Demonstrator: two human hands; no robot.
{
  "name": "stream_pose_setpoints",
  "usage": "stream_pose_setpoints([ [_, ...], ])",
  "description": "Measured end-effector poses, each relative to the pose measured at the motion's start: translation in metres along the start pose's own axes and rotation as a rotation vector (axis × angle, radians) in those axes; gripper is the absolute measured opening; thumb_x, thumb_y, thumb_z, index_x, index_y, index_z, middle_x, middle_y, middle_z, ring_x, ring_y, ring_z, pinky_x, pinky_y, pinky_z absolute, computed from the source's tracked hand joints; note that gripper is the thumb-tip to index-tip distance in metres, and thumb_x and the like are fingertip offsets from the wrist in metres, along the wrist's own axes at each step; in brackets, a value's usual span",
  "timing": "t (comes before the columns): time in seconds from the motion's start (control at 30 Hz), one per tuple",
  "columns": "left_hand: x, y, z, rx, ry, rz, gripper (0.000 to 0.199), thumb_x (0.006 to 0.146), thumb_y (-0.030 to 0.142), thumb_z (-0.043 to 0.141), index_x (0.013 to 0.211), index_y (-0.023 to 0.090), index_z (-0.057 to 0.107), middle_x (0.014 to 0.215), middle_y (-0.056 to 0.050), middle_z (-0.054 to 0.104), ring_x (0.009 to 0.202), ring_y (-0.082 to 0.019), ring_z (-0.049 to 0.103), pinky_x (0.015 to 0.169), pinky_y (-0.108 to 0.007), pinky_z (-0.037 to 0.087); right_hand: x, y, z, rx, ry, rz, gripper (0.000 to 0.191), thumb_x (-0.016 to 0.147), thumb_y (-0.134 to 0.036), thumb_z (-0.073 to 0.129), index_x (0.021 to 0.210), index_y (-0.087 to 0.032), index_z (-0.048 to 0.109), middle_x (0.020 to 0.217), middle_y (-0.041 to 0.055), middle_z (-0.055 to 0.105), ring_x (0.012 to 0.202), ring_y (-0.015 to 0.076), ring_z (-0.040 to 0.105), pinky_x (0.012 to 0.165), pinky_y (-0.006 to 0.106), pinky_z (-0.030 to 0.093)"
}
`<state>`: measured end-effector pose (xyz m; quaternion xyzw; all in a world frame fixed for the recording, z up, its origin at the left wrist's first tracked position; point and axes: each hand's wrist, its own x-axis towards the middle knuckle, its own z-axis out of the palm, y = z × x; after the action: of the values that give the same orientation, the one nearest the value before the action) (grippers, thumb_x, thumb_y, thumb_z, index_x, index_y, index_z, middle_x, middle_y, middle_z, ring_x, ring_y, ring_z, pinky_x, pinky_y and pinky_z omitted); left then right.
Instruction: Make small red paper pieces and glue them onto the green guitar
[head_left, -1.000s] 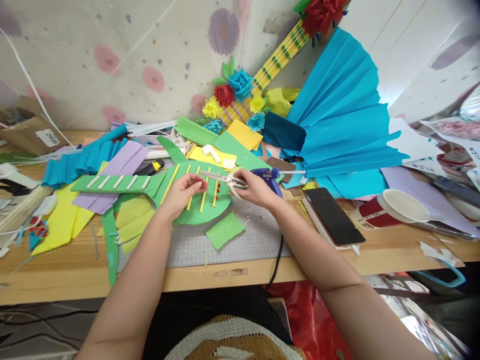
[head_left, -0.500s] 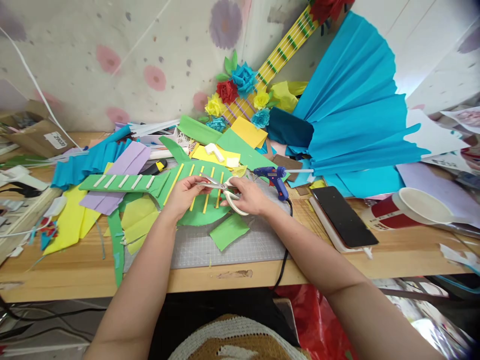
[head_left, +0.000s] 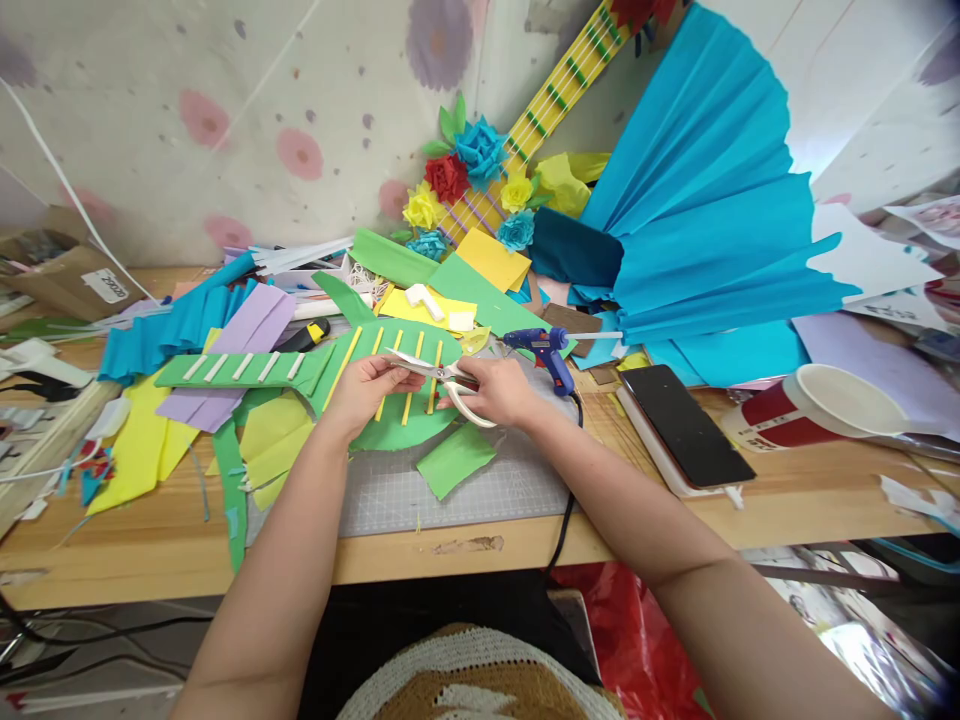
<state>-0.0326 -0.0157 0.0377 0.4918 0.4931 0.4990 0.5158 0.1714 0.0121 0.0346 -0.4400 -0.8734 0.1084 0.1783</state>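
Observation:
My right hand (head_left: 496, 391) grips a pair of scissors (head_left: 459, 388) with white handles, its fingers in the loops and the blades pointing left. The blades look slightly apart. My left hand (head_left: 367, 392) is closed in a pinch at the blade tips; what it pinches is too small to make out. Both hands are over a green guitar-shaped paper piece (head_left: 405, 433) with yellow strips (head_left: 409, 400) across its body and short white strips (head_left: 266, 366) on its neck. Below them, a loose green paper piece (head_left: 456, 461) lies on the grey cutting mat (head_left: 382, 500).
Right of my hands lies a blue glue gun (head_left: 541, 345) with its cord running down. Farther right are a phone (head_left: 686, 425) and a paper cup (head_left: 817, 410). A yellow flower-decorated guitar (head_left: 555, 95) and blue pleated paper (head_left: 697, 190) stand behind. A yellow-black cutter (head_left: 311, 333) lies at left.
The view has shifted slightly. Both hands stay over the green guitar-shaped piece, with the scissor blades still at the left fingers and tilted a little differently.

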Motion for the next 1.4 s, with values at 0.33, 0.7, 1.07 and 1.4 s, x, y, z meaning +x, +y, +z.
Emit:
stream_pose_setpoints([
  [0.33, -0.0022, 0.0037, -0.0005, 0.036, -0.011, 0.024, 0.03, 0.065, 0.039, 0.07, 0.082, 0.015, 0.065, 0.074, -0.003, 0.066, 0.069, -0.015, 0.062, 0.077, -0.034, 0.05, -0.0011, 0.0047, -0.0024, 0.026, 0.005, -0.05, 0.039, 0.077, -0.057, 0.048, 0.084, -0.019, 0.05, 0.082, 0.0052, 0.062, 0.069, 0.016, 0.051, 0.057, 0.024, 0.024],
  [0.7, -0.0004, 0.0001, -0.0039, 0.15, -0.057, 0.095, 0.022, 0.071, 0.038, 0.062, 0.08, 0.017, 0.063, 0.071, -0.001, 0.061, 0.069, -0.014, 0.057, 0.074, -0.028, 0.047, -0.0033, 0.0022, 0.0027, 0.001, 0.015, -0.056, 0.039, 0.076, -0.059, 0.049, 0.076, -0.02, 0.051, 0.072, 0.002, 0.062, 0.062, 0.0138, 0.051, 0.054, 0.024, 0.02],
  [1.07, -0.0017, 0.0014, -0.0021, 0.082, -0.108, 0.086, 0.029, 0.075, 0.046, 0.058, 0.072, 0.017, 0.057, 0.064, 0.0, 0.051, 0.065, -0.012, 0.049, 0.068, -0.027, 0.044, -0.0017, 0.0073, 0.0033, 0.007, 0.042, 0.023, 0.044, 0.076, -0.063, 0.046, 0.073, -0.02, 0.053, 0.068, 0.002, 0.06, 0.06, 0.0133, 0.049, 0.054, 0.025, 0.02],
  [1.4, 0.0008, -0.0056, -0.0076, 0.164, -0.13, 0.104, 0.028, 0.079, 0.044, 0.053, 0.068, 0.018, 0.054, 0.063, 0.0, 0.049, 0.064, -0.013, 0.049, 0.069, -0.027, 0.042, -0.0019, 0.003, 0.0032, -0.003, 0.006, -0.056, 0.04, 0.077, -0.059, 0.047, 0.076, -0.02, 0.053, 0.073, 0.0027, 0.062, 0.063, 0.0139, 0.051, 0.055, 0.025, 0.02],
])
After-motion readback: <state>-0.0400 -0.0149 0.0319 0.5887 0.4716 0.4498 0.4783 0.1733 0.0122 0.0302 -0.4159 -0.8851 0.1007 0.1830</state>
